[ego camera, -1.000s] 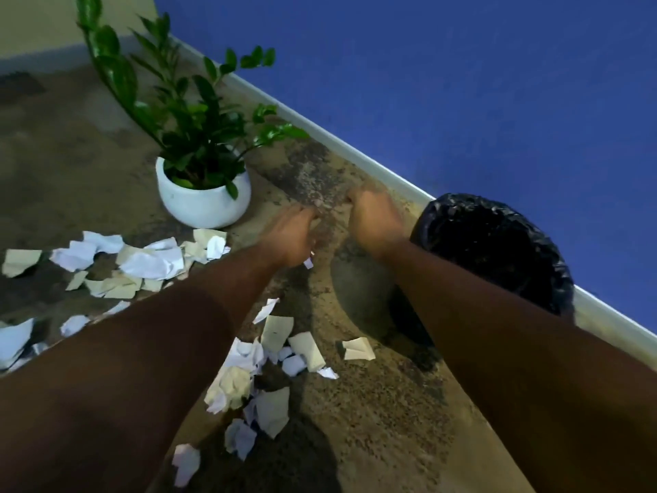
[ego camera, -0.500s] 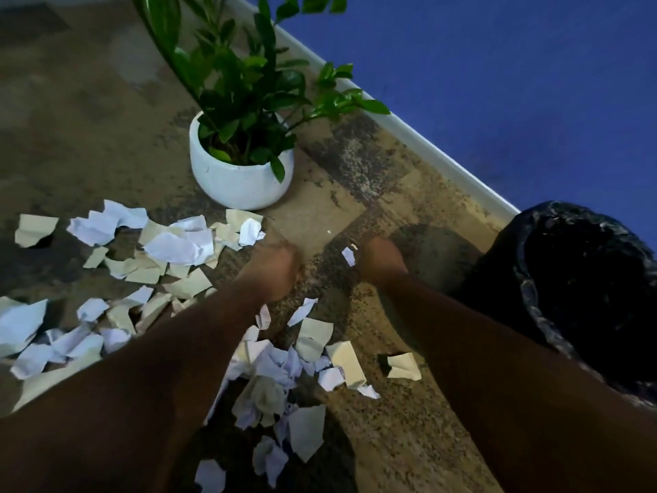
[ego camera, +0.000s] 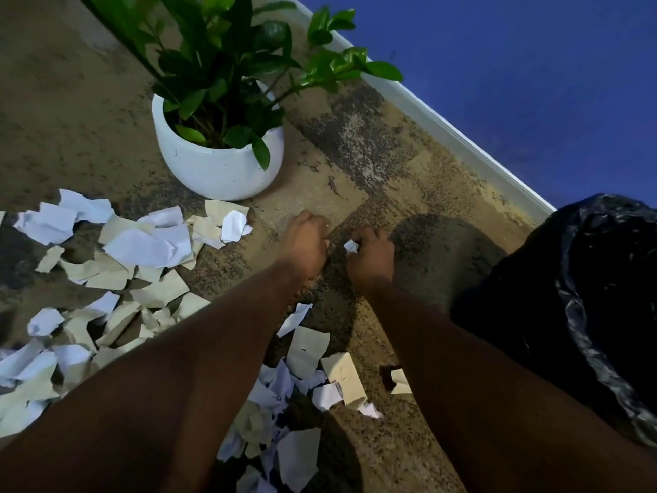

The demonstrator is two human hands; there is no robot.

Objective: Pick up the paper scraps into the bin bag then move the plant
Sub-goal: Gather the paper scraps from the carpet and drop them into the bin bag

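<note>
My right hand (ego camera: 371, 256) rests low on the floor and pinches a small white paper scrap (ego camera: 351, 246) at its fingertips. Just to its left, my left hand (ego camera: 306, 240) is curled into a fist with its back to me; no paper shows in it. Several white and beige paper scraps (ego camera: 145, 243) lie spread over the floor to the left, and another heap of scraps (ego camera: 307, 354) lies between my forearms. The black bin bag (ego camera: 586, 314) stands open at the right. The plant in its white pot (ego camera: 217, 165) stands just beyond the hands.
A white skirting board (ego camera: 437, 119) runs diagonally along a blue wall (ego camera: 533, 65) behind the plant and bag. The floor is mottled brown carpet (ego camera: 355, 137), bare between the pot and the bag. Plant leaves (ego camera: 341, 62) overhang toward the skirting board.
The view has tipped down and closer to the floor. Both hands have drawn back from the skirting board, and my right hand has taken hold of the small white scrap lying between them.
</note>
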